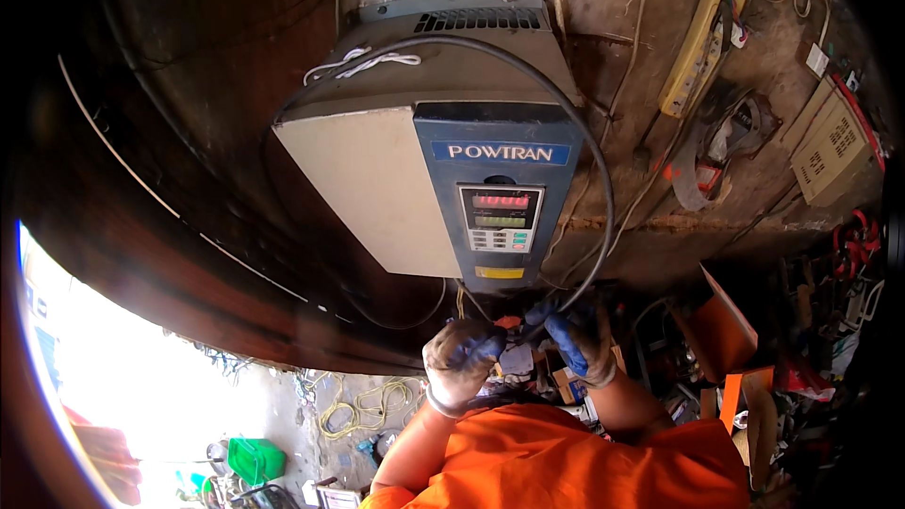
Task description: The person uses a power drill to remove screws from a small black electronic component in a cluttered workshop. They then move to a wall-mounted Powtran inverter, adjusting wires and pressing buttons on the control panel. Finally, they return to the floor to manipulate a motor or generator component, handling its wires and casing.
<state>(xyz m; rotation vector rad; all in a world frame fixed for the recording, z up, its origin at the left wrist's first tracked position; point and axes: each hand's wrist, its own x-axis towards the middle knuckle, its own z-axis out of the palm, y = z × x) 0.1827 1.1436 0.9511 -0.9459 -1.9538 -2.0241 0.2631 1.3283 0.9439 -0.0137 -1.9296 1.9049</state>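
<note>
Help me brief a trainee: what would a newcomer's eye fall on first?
Probably the blue-and-beige cabinet at upper centre, with a lit red display on its front. Next, the thick grey cable arching across the cabinet's top and down its right side to the gloved right hand. The orange shirt stands out at the lower edge.

A stained, brownish wall [599,9] bears a yellow power strip [693,47] on the right, a dark reddish-brown surface [189,198] fills the left, and white light [160,368] glares at lower left beside a grey floor [294,419] holding a green bin [256,461].
</note>
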